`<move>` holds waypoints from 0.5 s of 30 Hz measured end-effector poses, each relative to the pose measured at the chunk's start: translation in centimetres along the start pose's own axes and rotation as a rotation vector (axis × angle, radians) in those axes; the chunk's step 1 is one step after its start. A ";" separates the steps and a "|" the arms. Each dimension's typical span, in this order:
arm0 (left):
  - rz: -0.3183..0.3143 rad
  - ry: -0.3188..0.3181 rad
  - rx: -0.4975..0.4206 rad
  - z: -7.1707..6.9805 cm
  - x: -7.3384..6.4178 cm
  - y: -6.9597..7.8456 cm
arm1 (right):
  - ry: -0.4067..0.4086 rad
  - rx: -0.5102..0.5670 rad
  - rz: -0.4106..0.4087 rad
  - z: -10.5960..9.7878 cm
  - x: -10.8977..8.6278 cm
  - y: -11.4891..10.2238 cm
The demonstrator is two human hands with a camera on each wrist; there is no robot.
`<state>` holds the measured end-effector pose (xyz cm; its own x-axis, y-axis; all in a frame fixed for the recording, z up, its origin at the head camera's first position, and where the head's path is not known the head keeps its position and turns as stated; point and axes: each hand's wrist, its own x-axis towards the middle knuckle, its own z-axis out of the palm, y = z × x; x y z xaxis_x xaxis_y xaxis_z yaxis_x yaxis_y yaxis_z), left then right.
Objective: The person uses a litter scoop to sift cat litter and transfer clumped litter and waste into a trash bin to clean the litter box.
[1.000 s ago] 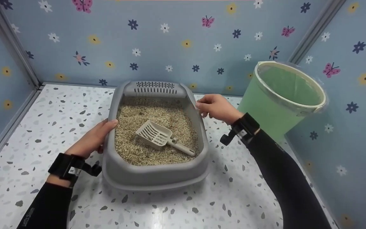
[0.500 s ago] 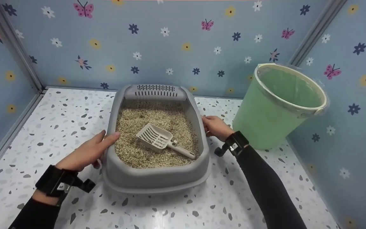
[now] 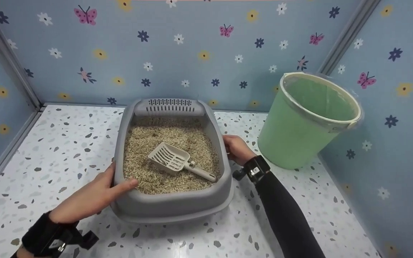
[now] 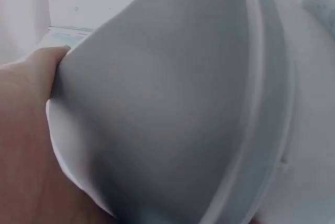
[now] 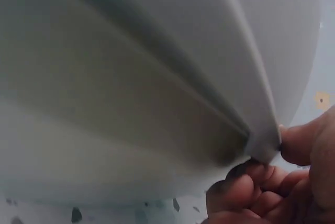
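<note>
A grey litter box [image 3: 170, 208] filled with tan granular litter [image 3: 170, 134] stands on the speckled surface. On the litter lies a beige slotted litter scoop [image 3: 172, 157], its handle angled to the near right. My left hand [image 3: 91, 193] holds the box's near-left corner, thumb laid over the rim and fingers along the outer side, partly hidden. In the right wrist view, my right hand [image 5: 282, 182] pinches the projecting edge of the box, thumb on one side and curled fingertips on the other. The head view has that hand at the box's right side.
A green bucket [image 3: 289, 132] with a cream rim and clear liner stands to the right. Blue panels [image 3: 199, 71] printed with flowers and butterflies enclose the back and both sides. The speckled surface [image 3: 66, 143] extends around the box.
My left hand has slid nearer along the rim to the front-left corner. My right hand has come down from the right rim to the box's outer side. The scoop lies as before.
</note>
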<state>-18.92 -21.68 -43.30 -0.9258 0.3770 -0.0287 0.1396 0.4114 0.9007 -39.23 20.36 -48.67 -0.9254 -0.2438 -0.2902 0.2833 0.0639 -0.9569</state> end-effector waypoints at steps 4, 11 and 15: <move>0.012 0.018 -0.021 0.3 0.4 -0.6 | 0.020 0.010 -0.006 0.0 -0.3 0.2; 0.048 0.043 0.020 -0.3 0.9 -1.5 | 0.072 0.057 -0.012 0.4 -1.1 1.0; 0.054 0.033 0.022 -1.1 1.5 -2.0 | 0.097 0.077 -0.018 0.4 -1.7 1.3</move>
<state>-20.95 -22.85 -44.62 -0.9278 0.3715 0.0342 0.1967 0.4094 0.8909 -37.15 20.44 -49.39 -0.9494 -0.1493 -0.2763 0.2815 -0.0146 -0.9594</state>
